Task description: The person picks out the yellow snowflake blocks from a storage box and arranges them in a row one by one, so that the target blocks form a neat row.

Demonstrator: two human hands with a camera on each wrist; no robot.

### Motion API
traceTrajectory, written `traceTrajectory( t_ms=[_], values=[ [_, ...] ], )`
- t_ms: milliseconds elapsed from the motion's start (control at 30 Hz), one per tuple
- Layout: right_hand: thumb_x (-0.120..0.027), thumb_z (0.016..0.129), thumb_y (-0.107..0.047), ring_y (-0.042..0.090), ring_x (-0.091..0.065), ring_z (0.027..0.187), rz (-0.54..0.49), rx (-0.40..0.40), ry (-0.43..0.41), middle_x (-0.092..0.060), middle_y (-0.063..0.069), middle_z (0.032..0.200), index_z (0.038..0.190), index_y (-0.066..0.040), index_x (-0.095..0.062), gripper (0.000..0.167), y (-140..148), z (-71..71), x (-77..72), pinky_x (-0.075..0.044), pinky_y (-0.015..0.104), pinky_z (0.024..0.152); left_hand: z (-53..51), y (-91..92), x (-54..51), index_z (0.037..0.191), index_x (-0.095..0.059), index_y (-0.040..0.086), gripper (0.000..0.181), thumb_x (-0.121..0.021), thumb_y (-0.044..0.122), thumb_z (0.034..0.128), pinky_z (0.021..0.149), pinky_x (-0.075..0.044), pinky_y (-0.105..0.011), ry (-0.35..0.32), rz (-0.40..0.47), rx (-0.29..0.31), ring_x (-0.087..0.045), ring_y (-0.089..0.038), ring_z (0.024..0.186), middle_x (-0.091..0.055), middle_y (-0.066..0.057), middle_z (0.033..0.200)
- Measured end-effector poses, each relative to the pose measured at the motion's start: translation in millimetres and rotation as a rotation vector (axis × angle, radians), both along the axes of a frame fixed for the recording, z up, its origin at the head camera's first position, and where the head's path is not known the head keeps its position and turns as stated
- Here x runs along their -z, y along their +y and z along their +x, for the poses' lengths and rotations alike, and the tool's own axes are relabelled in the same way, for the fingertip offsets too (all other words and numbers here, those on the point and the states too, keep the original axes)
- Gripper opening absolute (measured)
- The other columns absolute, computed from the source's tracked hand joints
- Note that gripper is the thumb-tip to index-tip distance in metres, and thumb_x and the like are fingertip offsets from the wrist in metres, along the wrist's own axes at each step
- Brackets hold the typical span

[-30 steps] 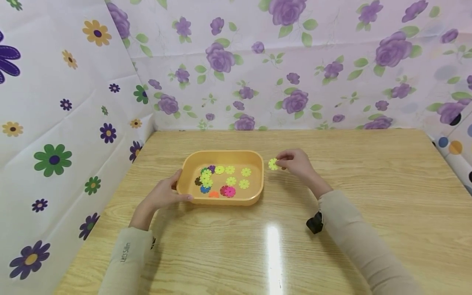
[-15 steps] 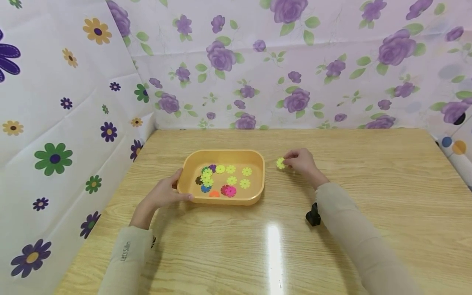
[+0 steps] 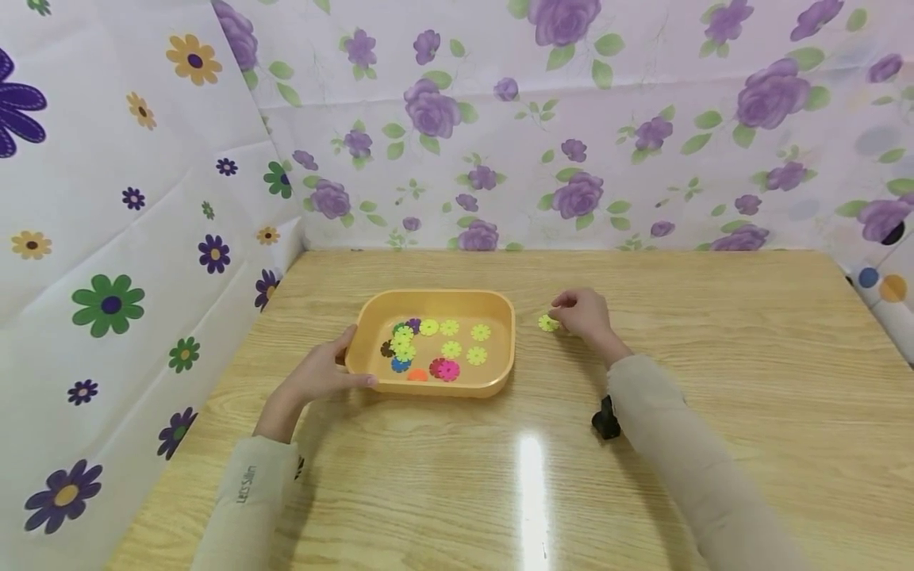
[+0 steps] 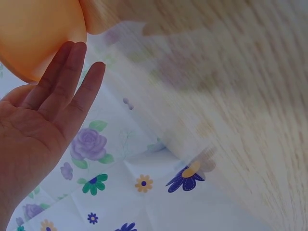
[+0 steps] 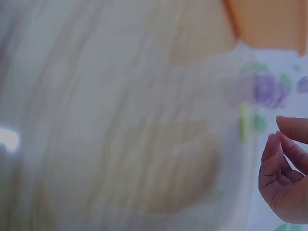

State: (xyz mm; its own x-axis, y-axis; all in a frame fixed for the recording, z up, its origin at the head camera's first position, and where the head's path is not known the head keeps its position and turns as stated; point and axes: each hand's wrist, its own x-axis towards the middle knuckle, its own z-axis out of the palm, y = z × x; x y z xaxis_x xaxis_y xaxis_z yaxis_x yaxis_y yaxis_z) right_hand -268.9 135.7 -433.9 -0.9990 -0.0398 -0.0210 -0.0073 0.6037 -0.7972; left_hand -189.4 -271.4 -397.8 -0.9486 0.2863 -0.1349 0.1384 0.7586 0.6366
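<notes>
My left hand (image 3: 327, 373) holds the left front corner of a shallow orange plastic tray (image 3: 435, 390), its thumb along the front rim. In the left wrist view, straight fingers (image 4: 77, 82) touch the tray's outer wall. Several snowflake discs lie inside, many of them yellow (image 3: 476, 356), plus a pink disc (image 3: 448, 370), a blue disc (image 3: 401, 365) and an orange disc (image 3: 417, 376). Right of the tray, my right hand (image 3: 584, 316) is just over a yellow snowflake disc (image 3: 547, 323) on the table. The right wrist view shows a gap between its fingertips and this disc (image 5: 243, 123).
The wood-grain table (image 3: 714, 357) extends right and toward me. Behind it stands a flowered cloth wall (image 3: 500, 159), with another flowered sheet (image 3: 143, 277) on the left. A black wrist device (image 3: 606, 419) hangs under the right sleeve.
My right hand moved slightly right with the yellow snowflake disc, set it on the table and let go. The left hand stays at the tray.
</notes>
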Motion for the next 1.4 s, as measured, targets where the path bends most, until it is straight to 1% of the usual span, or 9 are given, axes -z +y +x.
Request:
traceTrajectory(
  t_ms=[167,300,500,600,833,933,1067,1267,1400],
  values=[
    [-0.065,0.082,-0.01,0.03,-0.06,0.075,-0.107,-0.037,0.009,-0.064,0.013,0.081,0.098,0.003,-0.066,0.021,-12,8.7,-16.7,-0.047,0.026,0.058,0.9,0.4,-0.1,0.143,-0.012,-0.006,0.104,-0.077,0.034,0.0718,0.092,-0.04,-0.045,-0.007,0.004,-0.013,-0.051,-0.032,0.108,-0.041,-0.028,0.133],
    [-0.066,0.082,-0.01,0.035,-0.061,0.075,-0.163,-0.073,0.024,-0.065,0.014,0.079,0.101,0.004,-0.066,0.024,-24,16.3,-27.7,-0.046,0.024,0.054,0.9,0.6,0.5,0.143,-0.012,-0.006,0.104,-0.077,0.034,0.0721,0.092,-0.039,-0.046,-0.003,-0.004,-0.012,-0.051,-0.032,0.108,-0.042,-0.028,0.132],
    [-0.069,0.081,-0.014,0.032,-0.06,0.071,-0.188,-0.146,0.052,-0.066,0.013,0.079,0.104,0.003,-0.066,0.029,-47,27.6,-37.9,-0.047,0.025,0.053,0.2,0.4,1.4,0.143,-0.013,-0.006,0.106,-0.077,0.038,0.0707,0.092,-0.04,-0.045,-0.005,-0.003,-0.01,-0.052,-0.032,0.107,-0.043,-0.028,0.131],
    [-0.07,0.081,-0.014,0.03,-0.059,0.069,-0.211,-0.174,0.054,-0.065,0.013,0.08,0.107,0.003,-0.065,0.031,-60,32.5,-40.1,-0.049,0.03,0.055,-0.6,0.0,2.3,0.143,-0.012,-0.005,0.106,-0.077,0.038,0.0708,0.091,-0.04,-0.045,-0.009,0.001,-0.011,-0.052,-0.031,0.106,-0.044,-0.027,0.131],
    [-0.072,0.079,-0.012,0.027,-0.059,0.066,-0.271,-0.21,0.07,-0.062,0.011,0.076,0.105,0.001,-0.066,0.03,-89,38.2,-35.0,-0.052,0.036,0.058,-0.9,-0.4,2.5,0.143,-0.012,-0.005,0.105,-0.077,0.036,0.0711,0.091,-0.041,-0.045,-0.013,0.009,-0.01,-0.053,-0.031,0.105,-0.046,-0.027,0.128],
    [-0.074,0.077,-0.012,0.023,-0.058,0.063,-0.261,-0.208,0.069,-0.061,0.01,0.075,0.104,0.001,-0.066,0.031,-99,38.8,-32.7,-0.052,0.035,0.057,-0.5,-0.4,2.1,0.143,-0.012,-0.005,0.106,-0.077,0.037,0.0709,0.091,-0.041,-0.045,-0.017,0.006,-0.013,-0.053,-0.03,0.105,-0.047,-0.026,0.128],
    [-0.075,0.075,-0.013,0.016,-0.054,0.057,-0.192,-0.218,0.082,-0.06,0.008,0.073,0.103,0.001,-0.067,0.032,-112,38.6,-29.7,-0.047,0.025,0.05,-0.3,-0.5,2.5,0.143,-0.012,-0.004,0.107,-0.077,0.039,0.0702,0.091,-0.041,-0.045,-0.016,0.007,-0.017,-0.052,-0.031,0.105,-0.047,-0.026,0.128],
    [-0.076,0.074,-0.016,0.013,-0.05,0.061,-0.07,-0.308,0.094,-0.061,0.006,0.072,0.108,0.0,-0.067,0.038,-127,36.6,-22.5,-0.04,0.02,0.051,-0.2,-1.9,2.8,0.142,-0.013,-0.007,0.105,-0.077,0.036,0.0718,0.091,-0.04,-0.047,0.009,0.016,0.003,-0.052,-0.034,0.105,-0.043,-0.03,0.13],
    [-0.079,0.071,-0.017,0.011,-0.044,0.059,0.018,-0.294,0.038,-0.059,0.005,0.068,0.107,-0.006,-0.069,0.038,-134,36.0,-17.9,-0.033,0.02,0.05,0.0,-1.7,2.7,0.143,-0.013,-0.006,0.105,-0.077,0.037,0.0712,0.091,-0.041,-0.046,0.003,0.014,-0.002,-0.053,-0.033,0.105,-0.046,-0.028,0.128]
  ],
)
